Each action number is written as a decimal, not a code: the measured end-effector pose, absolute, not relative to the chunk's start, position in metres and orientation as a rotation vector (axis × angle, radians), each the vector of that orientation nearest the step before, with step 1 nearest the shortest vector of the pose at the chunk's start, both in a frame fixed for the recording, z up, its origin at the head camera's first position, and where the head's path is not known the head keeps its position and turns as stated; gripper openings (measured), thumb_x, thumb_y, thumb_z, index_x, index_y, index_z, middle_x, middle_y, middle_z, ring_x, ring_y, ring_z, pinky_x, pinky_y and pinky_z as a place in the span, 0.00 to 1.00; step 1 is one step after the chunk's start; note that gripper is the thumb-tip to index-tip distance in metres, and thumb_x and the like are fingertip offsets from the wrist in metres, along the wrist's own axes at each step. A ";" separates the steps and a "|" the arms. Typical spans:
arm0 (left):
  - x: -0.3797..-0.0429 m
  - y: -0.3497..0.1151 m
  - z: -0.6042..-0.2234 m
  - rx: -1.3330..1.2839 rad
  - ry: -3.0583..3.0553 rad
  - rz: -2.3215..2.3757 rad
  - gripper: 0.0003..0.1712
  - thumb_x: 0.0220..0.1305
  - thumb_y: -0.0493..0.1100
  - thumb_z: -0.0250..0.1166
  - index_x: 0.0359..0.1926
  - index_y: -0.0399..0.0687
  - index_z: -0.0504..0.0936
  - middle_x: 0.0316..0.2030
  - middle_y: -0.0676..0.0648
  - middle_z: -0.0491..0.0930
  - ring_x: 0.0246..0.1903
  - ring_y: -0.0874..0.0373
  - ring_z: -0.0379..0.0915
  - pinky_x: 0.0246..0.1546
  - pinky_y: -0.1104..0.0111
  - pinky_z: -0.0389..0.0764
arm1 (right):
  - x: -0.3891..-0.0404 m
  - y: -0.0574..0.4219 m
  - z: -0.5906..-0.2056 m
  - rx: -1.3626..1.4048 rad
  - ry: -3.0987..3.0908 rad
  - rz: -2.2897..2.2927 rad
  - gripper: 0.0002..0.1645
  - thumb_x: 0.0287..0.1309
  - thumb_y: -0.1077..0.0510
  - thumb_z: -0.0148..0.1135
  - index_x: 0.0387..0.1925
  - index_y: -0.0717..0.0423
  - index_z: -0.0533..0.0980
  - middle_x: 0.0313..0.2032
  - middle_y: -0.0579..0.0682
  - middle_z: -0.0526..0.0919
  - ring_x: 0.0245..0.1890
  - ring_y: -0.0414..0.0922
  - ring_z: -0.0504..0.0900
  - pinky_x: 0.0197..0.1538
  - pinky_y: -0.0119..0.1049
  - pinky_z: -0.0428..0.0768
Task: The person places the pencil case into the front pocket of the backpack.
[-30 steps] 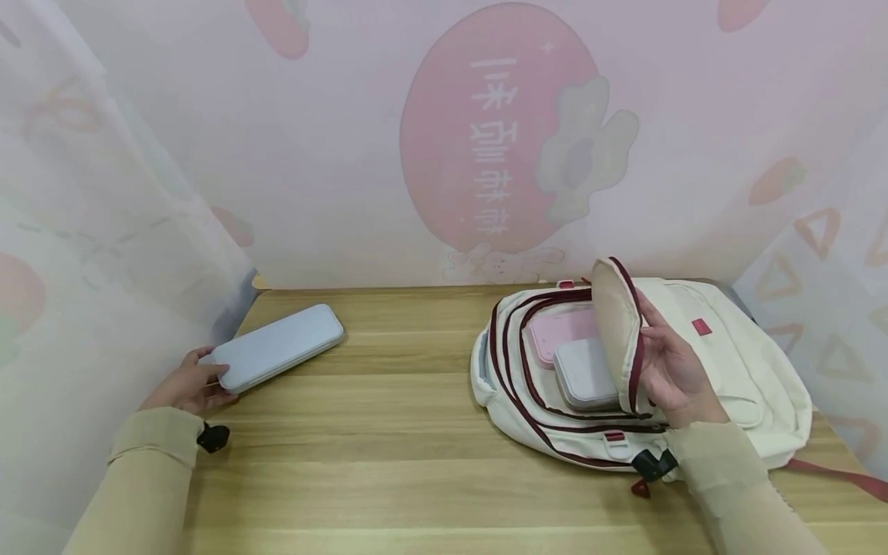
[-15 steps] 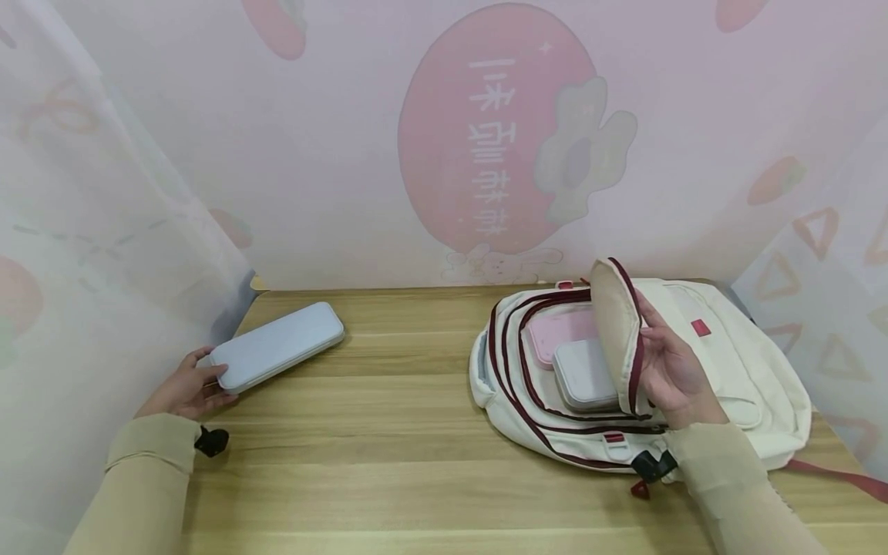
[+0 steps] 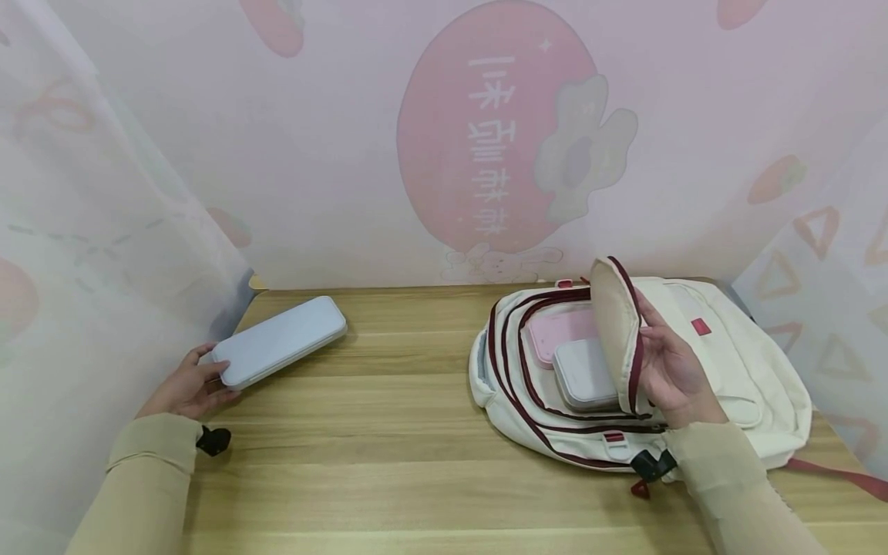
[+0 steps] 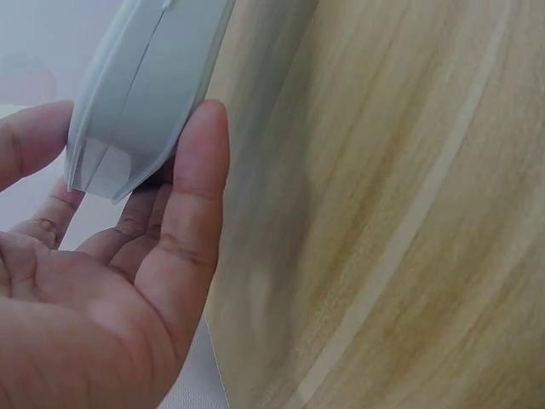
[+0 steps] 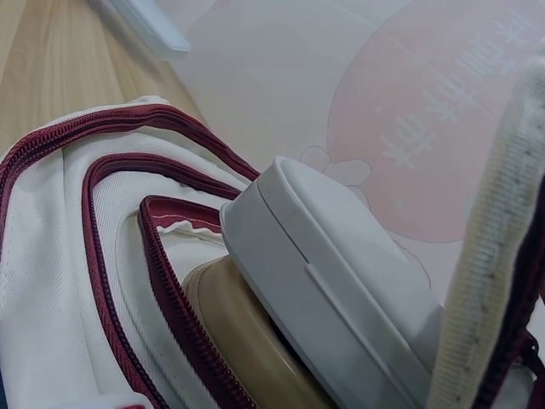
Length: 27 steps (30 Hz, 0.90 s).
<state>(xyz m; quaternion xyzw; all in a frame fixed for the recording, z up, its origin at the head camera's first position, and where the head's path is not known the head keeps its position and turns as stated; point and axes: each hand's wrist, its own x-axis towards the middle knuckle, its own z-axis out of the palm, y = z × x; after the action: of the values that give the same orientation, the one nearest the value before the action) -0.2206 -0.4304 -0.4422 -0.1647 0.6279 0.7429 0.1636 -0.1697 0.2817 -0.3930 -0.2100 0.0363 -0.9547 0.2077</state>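
My left hand [image 3: 187, 385] pinches the near end of a long pale pencil case [image 3: 280, 339], thumb on one face and fingers on the other. In the left wrist view the pencil case [image 4: 153, 94] tilts upward over the table. My right hand [image 3: 673, 370] grips the burgundy-edged flap [image 3: 616, 339] of a cream backpack [image 3: 735, 362], keeping it raised. Inside the uncovered pocket lie a pink case [image 3: 555, 333] and a smaller white case [image 3: 586, 370], partly behind the flap. The right wrist view shows this white case [image 5: 341, 264] above a smooth tan item [image 5: 247, 332].
The wooden table [image 3: 388, 432] spreads between the two hands. A patterned curtain [image 3: 333, 154] stands behind it and at both sides. A red strap [image 3: 839, 478] trails from the backpack on the right, and a white buckle [image 3: 616, 445] hangs at its front side.
My left hand has raised the pencil case slightly, its far end shifting up and a little to the right. The right hand and flap have stayed in place.
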 end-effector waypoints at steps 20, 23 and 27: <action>-0.226 -0.410 -0.433 -0.355 1.688 2.212 0.32 0.80 0.37 0.53 0.69 0.74 0.49 0.40 0.52 0.77 0.37 0.57 0.82 0.41 0.59 0.87 | -0.169 0.280 -0.390 -0.545 0.114 -2.678 0.33 0.77 0.73 0.27 0.74 0.62 0.66 0.72 0.61 0.69 0.70 0.56 0.70 0.70 0.44 0.70; -0.227 -0.406 -0.431 -0.345 1.720 2.190 0.34 0.80 0.38 0.54 0.71 0.72 0.47 0.41 0.53 0.76 0.38 0.57 0.82 0.42 0.58 0.87 | -0.169 0.279 -0.388 -0.524 0.124 -2.691 0.32 0.77 0.74 0.29 0.74 0.62 0.66 0.71 0.61 0.70 0.69 0.56 0.71 0.69 0.44 0.72; -0.228 -0.402 -0.430 -0.347 1.754 2.167 0.38 0.80 0.39 0.56 0.74 0.70 0.44 0.41 0.53 0.76 0.38 0.57 0.82 0.43 0.57 0.87 | -0.168 0.278 -0.388 -0.519 0.129 -2.693 0.32 0.76 0.75 0.31 0.74 0.63 0.66 0.71 0.61 0.70 0.69 0.56 0.71 0.69 0.45 0.72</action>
<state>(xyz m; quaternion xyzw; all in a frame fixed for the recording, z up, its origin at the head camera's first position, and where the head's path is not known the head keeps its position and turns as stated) -0.2283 -0.4015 -0.4299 -0.1217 0.6157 0.7607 0.1655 -0.1685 0.2785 -0.3879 -0.1853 0.0461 -0.9617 0.1966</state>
